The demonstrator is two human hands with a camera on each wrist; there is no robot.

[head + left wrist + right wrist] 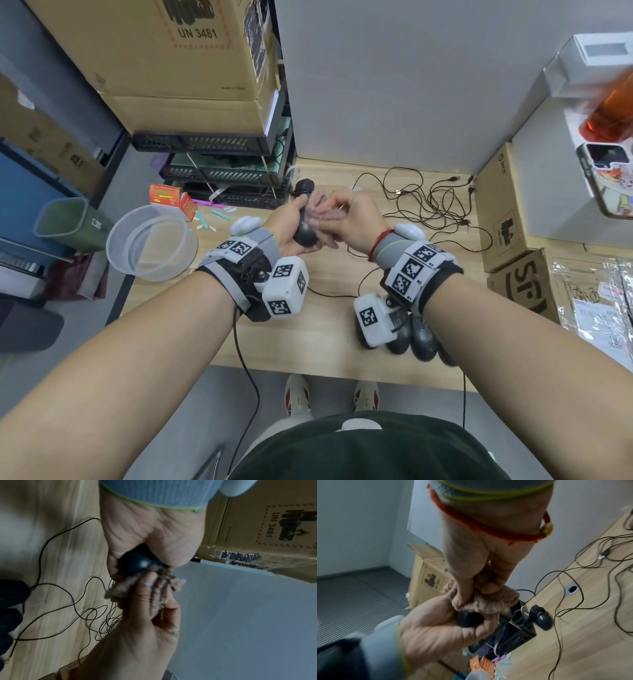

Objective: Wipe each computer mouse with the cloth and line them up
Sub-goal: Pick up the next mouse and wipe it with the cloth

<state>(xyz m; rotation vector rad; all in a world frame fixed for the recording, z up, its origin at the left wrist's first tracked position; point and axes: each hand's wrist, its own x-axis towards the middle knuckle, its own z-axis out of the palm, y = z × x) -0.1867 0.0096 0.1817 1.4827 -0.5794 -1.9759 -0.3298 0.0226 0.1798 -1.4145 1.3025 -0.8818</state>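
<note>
Above the wooden table my left hand grips a black mouse round its body. My right hand pinches a pinkish-brown fluffy cloth and presses it against that mouse. In the left wrist view the mouse pokes out of the left hand's fist, with the cloth lying against it. The right wrist view shows the cloth bunched on top of the mouse. Several black mice lie side by side near the table's front edge, partly hidden under my right wrist. Another mouse with its cable wound up lies at the back.
Tangled black cables spread over the back right of the table. A clear plastic bowl overhangs the left edge. Black crates under cardboard boxes stand at the back left, another box at the right.
</note>
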